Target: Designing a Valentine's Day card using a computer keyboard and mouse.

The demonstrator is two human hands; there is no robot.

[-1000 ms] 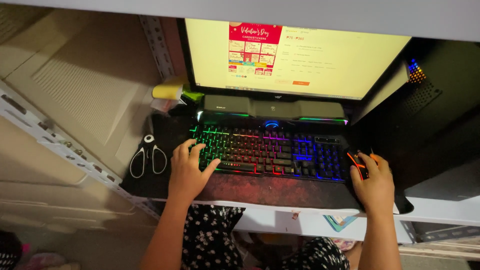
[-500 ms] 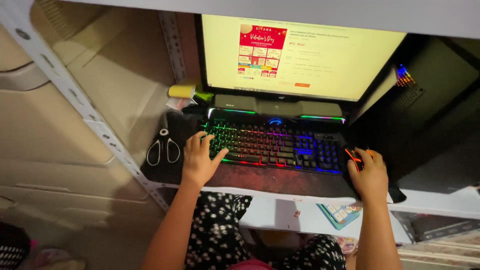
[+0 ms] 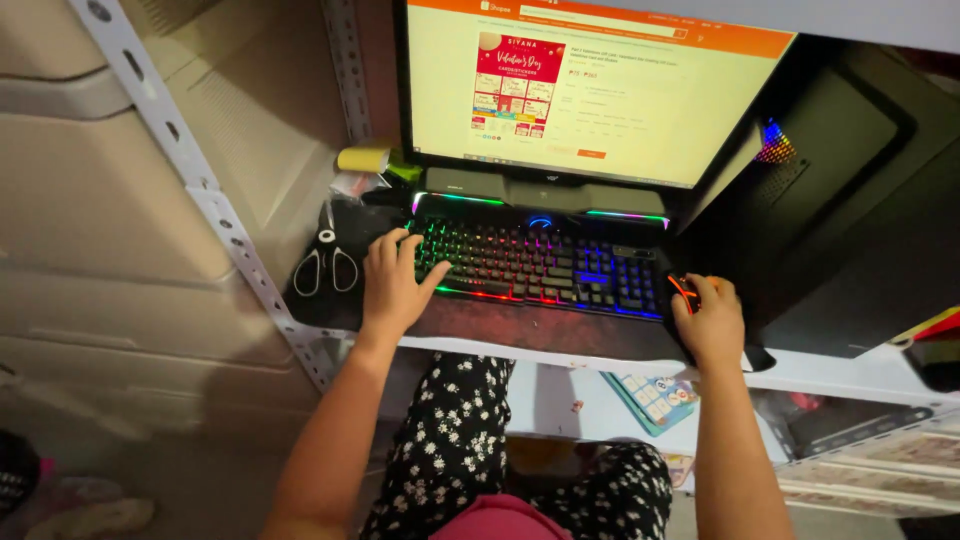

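Note:
A black keyboard (image 3: 540, 265) with rainbow backlight lies on a dark desk mat (image 3: 520, 330) under a lit monitor (image 3: 590, 90) showing a yellow and orange web page. My left hand (image 3: 392, 285) rests on the keyboard's left end, fingers spread over the keys. My right hand (image 3: 708, 320) is cupped over a black mouse (image 3: 682, 291) with a red glowing line, just right of the keyboard.
Scissors (image 3: 325, 262) with white-rimmed handles lie left of the keyboard. A yellow roll (image 3: 362, 159) sits by the monitor base. A black computer case (image 3: 850, 210) stands at the right. A perforated metal shelf post (image 3: 200, 185) runs down the left. A colourful card (image 3: 655, 398) lies on the lower shelf.
The view has shifted so the desk sits further right and closer. My left hand stays on the keyboard's left end and my right hand stays on the mouse. The page on the monitor has changed.

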